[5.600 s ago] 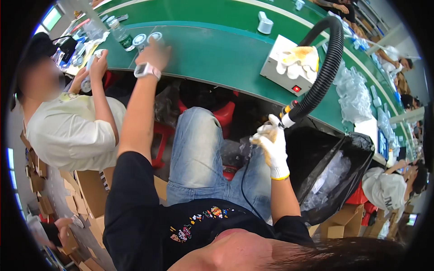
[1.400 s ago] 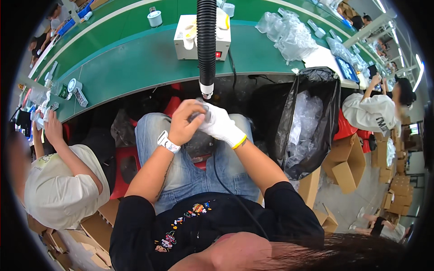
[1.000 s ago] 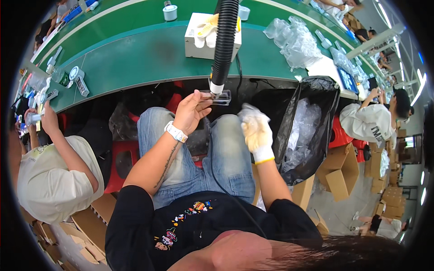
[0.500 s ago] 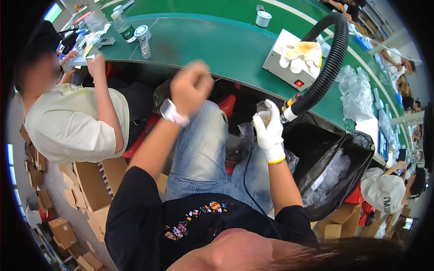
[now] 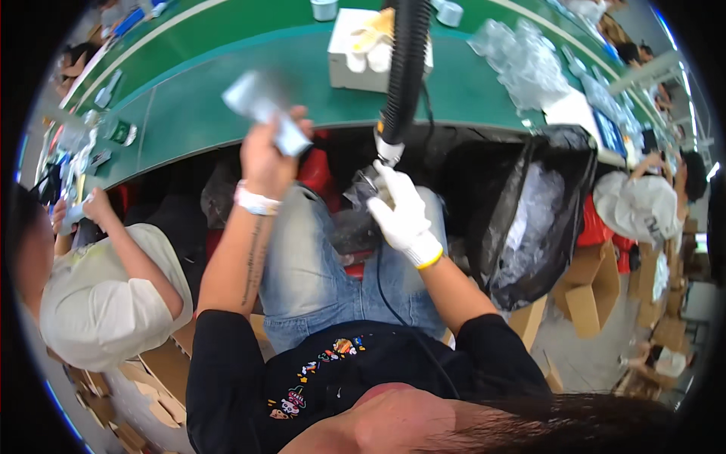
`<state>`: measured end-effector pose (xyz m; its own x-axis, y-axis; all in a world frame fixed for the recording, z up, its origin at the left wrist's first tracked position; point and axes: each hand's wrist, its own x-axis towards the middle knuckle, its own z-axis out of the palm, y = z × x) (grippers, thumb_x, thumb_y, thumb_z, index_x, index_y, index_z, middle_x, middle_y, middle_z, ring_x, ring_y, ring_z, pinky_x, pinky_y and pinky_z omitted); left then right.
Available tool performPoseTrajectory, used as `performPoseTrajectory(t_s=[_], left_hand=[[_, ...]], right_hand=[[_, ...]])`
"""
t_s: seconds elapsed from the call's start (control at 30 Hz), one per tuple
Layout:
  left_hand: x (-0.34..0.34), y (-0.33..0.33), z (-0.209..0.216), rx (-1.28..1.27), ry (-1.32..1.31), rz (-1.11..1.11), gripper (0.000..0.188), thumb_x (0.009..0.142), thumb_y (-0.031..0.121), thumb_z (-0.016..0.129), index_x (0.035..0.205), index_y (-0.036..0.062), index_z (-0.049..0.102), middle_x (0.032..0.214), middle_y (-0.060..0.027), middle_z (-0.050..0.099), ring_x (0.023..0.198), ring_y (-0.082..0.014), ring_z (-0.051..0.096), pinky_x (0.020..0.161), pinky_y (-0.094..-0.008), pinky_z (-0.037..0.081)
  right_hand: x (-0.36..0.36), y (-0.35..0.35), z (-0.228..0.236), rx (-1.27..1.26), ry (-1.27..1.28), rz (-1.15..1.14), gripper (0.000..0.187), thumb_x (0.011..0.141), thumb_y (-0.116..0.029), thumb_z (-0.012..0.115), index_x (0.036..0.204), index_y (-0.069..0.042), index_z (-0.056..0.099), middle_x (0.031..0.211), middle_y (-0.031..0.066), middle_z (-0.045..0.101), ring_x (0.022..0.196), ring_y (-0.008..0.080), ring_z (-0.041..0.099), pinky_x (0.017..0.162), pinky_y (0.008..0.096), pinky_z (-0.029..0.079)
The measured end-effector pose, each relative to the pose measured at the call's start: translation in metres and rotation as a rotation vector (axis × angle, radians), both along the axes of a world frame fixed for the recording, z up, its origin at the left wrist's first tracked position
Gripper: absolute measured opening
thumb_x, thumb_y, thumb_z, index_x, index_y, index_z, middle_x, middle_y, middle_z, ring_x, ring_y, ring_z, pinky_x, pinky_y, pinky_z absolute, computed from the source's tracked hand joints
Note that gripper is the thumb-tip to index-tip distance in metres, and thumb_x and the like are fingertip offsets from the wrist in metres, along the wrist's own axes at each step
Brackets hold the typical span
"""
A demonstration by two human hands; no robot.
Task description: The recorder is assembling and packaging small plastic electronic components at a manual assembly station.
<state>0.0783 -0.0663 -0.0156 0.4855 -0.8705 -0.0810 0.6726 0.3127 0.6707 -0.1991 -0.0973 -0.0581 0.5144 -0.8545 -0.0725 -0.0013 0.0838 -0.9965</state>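
Observation:
My left hand [image 5: 266,159] is closed round a pale blue and grey handheld device [image 5: 291,138] with a wide head, raised above the bench's near edge and smeared by motion. My right hand [image 5: 404,216] wears a white knit glove with a yellow cuff. Its thumb and fingers are apart, and I make out nothing held between them. Its fingertips are close to the metal nozzle [image 5: 389,153] of a black corrugated hose [image 5: 408,72]; whether they touch is unclear. Beside the glove, over my lap, is a piece of clear plastic [image 5: 363,188].
On the green bench [image 5: 181,113] stand a light grey box [image 5: 352,68] with gloves on it, a plastic bottle [image 5: 121,132] and crumpled clear bags [image 5: 522,60]. A black bag [image 5: 484,250] of clear plastic hangs at my right. A co-worker [image 5: 113,295] sits at my left.
My left hand was empty, and the device lay on the bench by the bottle; now the hand holds it aloft. The view has turned rightward. My gloved hand stays by the nozzle.

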Motion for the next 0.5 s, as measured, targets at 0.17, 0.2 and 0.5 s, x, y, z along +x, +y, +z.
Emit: performPoseTrajectory(t_s=[0.17, 0.2, 0.5], left_hand=[[-0.121, -0.026, -0.021, 0.095, 0.006, -0.148, 0.035, 0.106, 0.015, 0.057, 0.137, 0.0055, 0.047, 0.131, -0.0146, 0.065, 0.116, -0.0308, 0.068, 0.094, -0.0444, 0.057], [-0.13, -0.026, -0.024, 0.117, -0.063, -0.145, 0.036, 0.105, 0.014, 0.059, 0.137, 0.0053, 0.046, 0.132, -0.0147, 0.065, 0.117, -0.0306, 0.067, 0.095, -0.0437, 0.057], [-0.141, -0.012, -0.042, 0.144, -0.359, -0.211, 0.048, 0.104, 0.014, 0.063, 0.145, 0.0029, 0.04, 0.134, -0.0145, 0.062, 0.121, -0.0276, 0.065, 0.1, -0.0384, 0.053]], right_hand=[[-0.018, 0.006, -0.003, -0.631, 0.218, -0.102, 0.064, 0.082, -0.007, 0.078, 0.142, -0.006, 0.058, 0.116, 0.0123, 0.062, 0.088, 0.02, 0.066, 0.075, 0.0326, 0.057], [-0.021, 0.009, -0.005, -0.656, 0.189, -0.142, 0.064, 0.079, -0.006, 0.08, 0.14, -0.006, 0.059, 0.117, 0.0124, 0.062, 0.089, 0.0199, 0.066, 0.074, 0.032, 0.057], [-0.02, 0.018, -0.012, -0.767, 0.28, -0.303, 0.06, 0.073, -0.003, 0.086, 0.128, -0.005, 0.064, 0.118, 0.0139, 0.064, 0.098, 0.0276, 0.067, 0.088, 0.0388, 0.056]])
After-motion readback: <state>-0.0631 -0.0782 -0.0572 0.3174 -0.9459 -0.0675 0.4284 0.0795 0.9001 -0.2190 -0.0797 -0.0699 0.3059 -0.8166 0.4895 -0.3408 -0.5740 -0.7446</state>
